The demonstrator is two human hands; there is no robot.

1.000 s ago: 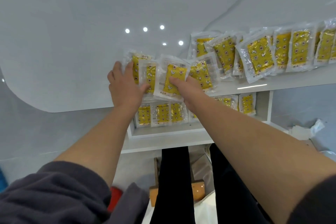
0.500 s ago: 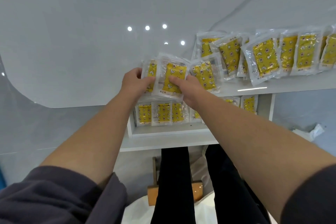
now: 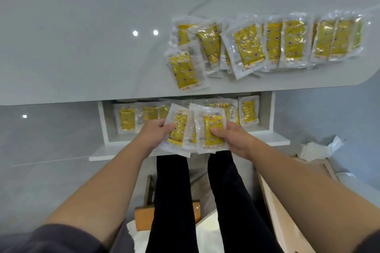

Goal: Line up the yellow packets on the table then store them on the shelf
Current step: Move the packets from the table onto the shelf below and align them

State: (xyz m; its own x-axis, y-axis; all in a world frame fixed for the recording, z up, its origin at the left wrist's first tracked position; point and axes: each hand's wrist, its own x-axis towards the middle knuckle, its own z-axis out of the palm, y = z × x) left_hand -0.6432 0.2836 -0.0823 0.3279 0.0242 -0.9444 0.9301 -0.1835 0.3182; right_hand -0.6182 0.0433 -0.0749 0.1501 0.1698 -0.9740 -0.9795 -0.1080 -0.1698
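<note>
No word, brand, number or sign can be read anywhere. The yellow foil packets in clear plastic wrappers [image 3: 248,47], lying in a row at the upper right of the frame, carry only small round dark-and-white motifs scattered over the yellow. Some have a thin pale strip along the lower edge that may be print, but it is too blurred to make out. The fanned packets [image 3: 212,122] at the centre of the frame show the same motifs, and the faint marks on the clear border near their lower edge are too small to read. The shelved packets [image 3: 127,118] just left of centre are likewise illegible.
</note>
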